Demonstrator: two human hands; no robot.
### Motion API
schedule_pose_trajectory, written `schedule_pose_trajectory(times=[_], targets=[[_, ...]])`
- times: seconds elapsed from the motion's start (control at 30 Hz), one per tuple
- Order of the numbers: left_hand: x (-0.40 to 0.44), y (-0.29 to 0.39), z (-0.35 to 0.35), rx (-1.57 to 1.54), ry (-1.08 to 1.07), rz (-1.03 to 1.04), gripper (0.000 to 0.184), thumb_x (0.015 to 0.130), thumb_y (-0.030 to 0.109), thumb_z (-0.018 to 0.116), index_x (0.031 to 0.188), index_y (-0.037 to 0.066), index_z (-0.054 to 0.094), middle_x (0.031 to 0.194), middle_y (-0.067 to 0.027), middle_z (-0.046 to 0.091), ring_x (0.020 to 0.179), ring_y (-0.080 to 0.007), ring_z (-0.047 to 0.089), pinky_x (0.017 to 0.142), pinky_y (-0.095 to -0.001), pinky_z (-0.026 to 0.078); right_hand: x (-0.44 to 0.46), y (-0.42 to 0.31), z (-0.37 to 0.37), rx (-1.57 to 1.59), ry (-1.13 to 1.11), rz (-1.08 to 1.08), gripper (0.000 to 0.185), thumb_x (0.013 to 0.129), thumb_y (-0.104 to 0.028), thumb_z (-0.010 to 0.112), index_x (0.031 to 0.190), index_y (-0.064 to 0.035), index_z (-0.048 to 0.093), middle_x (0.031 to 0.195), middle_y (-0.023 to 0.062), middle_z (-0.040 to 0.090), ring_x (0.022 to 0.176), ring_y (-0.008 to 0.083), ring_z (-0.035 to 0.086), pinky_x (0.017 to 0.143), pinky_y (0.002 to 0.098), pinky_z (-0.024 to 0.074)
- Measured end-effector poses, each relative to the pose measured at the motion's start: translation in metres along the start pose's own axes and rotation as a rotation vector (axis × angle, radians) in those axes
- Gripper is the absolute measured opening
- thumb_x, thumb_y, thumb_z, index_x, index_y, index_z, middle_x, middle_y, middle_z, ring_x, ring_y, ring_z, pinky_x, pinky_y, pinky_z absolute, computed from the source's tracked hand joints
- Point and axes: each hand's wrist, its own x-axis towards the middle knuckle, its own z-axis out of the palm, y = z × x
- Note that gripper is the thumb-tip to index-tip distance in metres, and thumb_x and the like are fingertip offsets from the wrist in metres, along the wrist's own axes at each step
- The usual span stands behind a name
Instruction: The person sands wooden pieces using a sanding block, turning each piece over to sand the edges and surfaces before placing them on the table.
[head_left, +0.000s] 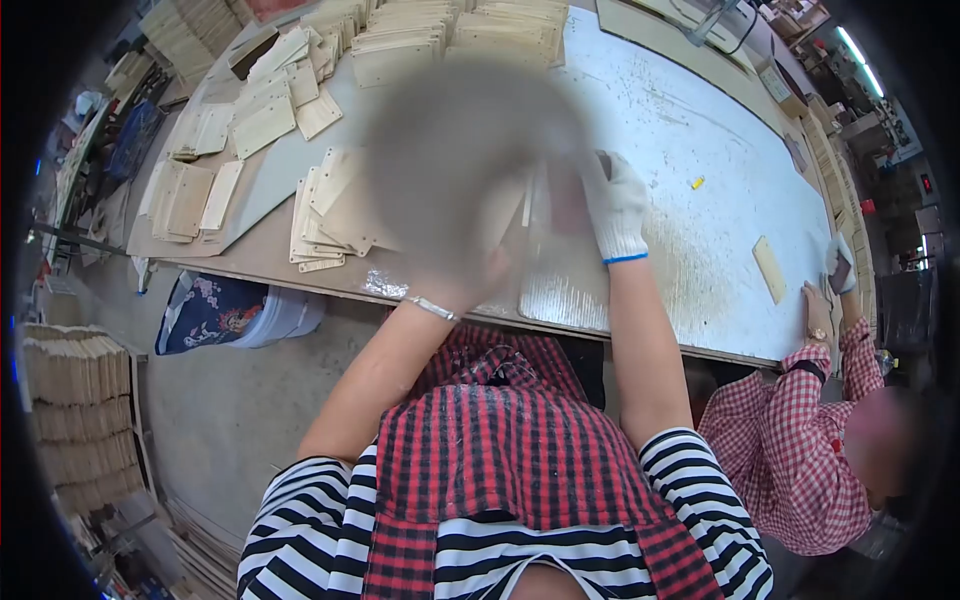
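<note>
My left hand (478,280), bare with a bracelet at the wrist, is at the table's near edge, mostly hidden by a large grey blur. Its fingers appear closed on a thin pale wooden board (508,215), of which only part shows. My right hand (620,205) wears a white glove with a blue cuff. It is closed on a reddish-brown sanding pad (568,200), partly blurred, just right of the board. Left of the blur lies a loose pile of wooden boards (325,215) with small corner holes.
More wooden boards (400,50) are stacked at the back and left. A yellow object (698,183) and a single board (768,268) lie on the dusty white tabletop (720,130). At the right, a co-worker (810,450) in checked clothing works close by. A fabric-covered bundle (235,312) sits below.
</note>
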Motion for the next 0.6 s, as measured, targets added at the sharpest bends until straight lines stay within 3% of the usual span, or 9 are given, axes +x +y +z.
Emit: schedule_pose_trajectory(times=[0.07,0.1,0.17,0.23,0.33,0.4,0.47,0.53,0.6], targets=[[0.002,0.013,-0.028,-0.011,-0.118,-0.037,0.051,0.073,0.037,0.066,0.107,0.000,0.058,0.106,-0.0199,0.057,0.105,-0.0366,0.050,0.087,-0.0460,0.040,0.002,0.009,-0.005,0.017,0.049,-0.005,0.034,0.086,-0.034,0.058,0.101,-0.0049,0.066,0.092,0.0152,0.066,0.083,0.0284,0.064,0.074,0.0319,0.0485],[0.000,0.018,-0.042,0.066,-0.098,0.026,0.049,0.072,0.037,0.066,0.104,0.001,0.059,0.102,-0.0203,0.057,0.103,-0.0380,0.049,0.085,-0.0460,0.040,0.002,0.011,-0.007,0.173,-0.001,0.108,0.033,0.086,-0.034,0.058,0.101,-0.0057,0.066,0.094,0.0150,0.066,0.084,0.0284,0.064,0.074,0.0324,0.0483],[-0.014,0.003,-0.058,0.374,0.216,0.166,0.053,0.069,0.021,0.069,0.116,0.003,0.053,0.106,-0.0224,0.052,0.097,-0.0363,0.051,0.082,-0.0429,0.041,0.005,0.020,0.002,0.339,-0.024,0.226,0.032,0.086,-0.033,0.058,0.100,-0.0066,0.067,0.095,0.0148,0.066,0.085,0.0284,0.063,0.075,0.0329,0.0481],[-0.004,0.001,-0.071,0.478,0.215,-0.009,0.059,0.065,0.019,0.071,0.119,0.003,0.053,0.104,-0.0222,0.050,0.097,-0.0369,0.049,0.083,-0.0425,0.040,0.011,0.042,0.013,-0.216,0.249,-0.353,0.034,0.085,-0.036,0.058,0.094,-0.0051,0.067,0.097,0.0146,0.065,0.087,0.0286,0.062,0.074,0.0362,0.0473],[0.007,0.004,-0.064,0.617,0.321,0.151,0.064,0.064,0.026,0.071,0.121,0.002,0.052,0.106,-0.0216,0.050,0.101,-0.0360,0.047,0.086,-0.0466,0.037,0.014,0.031,-0.007,0.006,0.149,-0.097,0.025,0.085,-0.033,0.055,0.098,-0.0130,0.064,0.093,0.0133,0.062,0.082,0.0275,0.062,0.069,0.0375,0.0488],[0.026,0.029,-0.043,0.506,0.247,0.310,0.062,0.065,0.023,0.071,0.120,0.003,0.052,0.108,-0.0203,0.051,0.100,-0.0354,0.048,0.087,-0.0456,0.037,0.009,0.023,-0.014,0.285,0.013,0.111,0.021,0.086,-0.029,0.052,0.103,-0.0209,0.061,0.089,0.0120,0.058,0.077,0.0265,0.062,0.064,0.0389,0.0504],[0.044,0.061,-0.021,0.401,0.195,0.442,0.060,0.065,0.019,0.071,0.120,0.003,0.053,0.109,-0.0190,0.052,0.099,-0.0348,0.049,0.088,-0.0445,0.037,0.002,0.036,-0.015,-0.256,-0.010,-0.361,0.022,0.083,-0.032,0.058,0.093,-0.0137,0.065,0.093,0.0125,0.060,0.075,0.0295,0.062,0.065,0.0396,0.0503],[0.066,0.106,0.014,0.236,-0.077,0.619,0.051,0.071,0.023,0.070,0.115,0.003,0.055,0.111,-0.0207,0.051,0.106,-0.0349,0.047,0.090,-0.0462,0.036,0.009,0.021,-0.009,0.030,-0.224,0.171,0.027,0.079,-0.036,0.064,0.091,-0.0119,0.067,0.109,0.0145,0.060,0.085,0.0326,0.062,0.069,0.0406,0.0499],[0.080,0.152,0.062,0.129,-0.263,0.794,0.043,0.072,0.022,0.069,0.108,0.002,0.056,0.112,-0.0188,0.052,0.105,-0.0337,0.048,0.088,-0.0463,0.037,0.006,0.014,-0.026,0.058,-0.176,0.138,0.030,0.081,-0.035,0.063,0.094,-0.0077,0.065,0.105,0.0144,0.062,0.085,0.0306,0.062,0.072,0.0397,0.0490]])
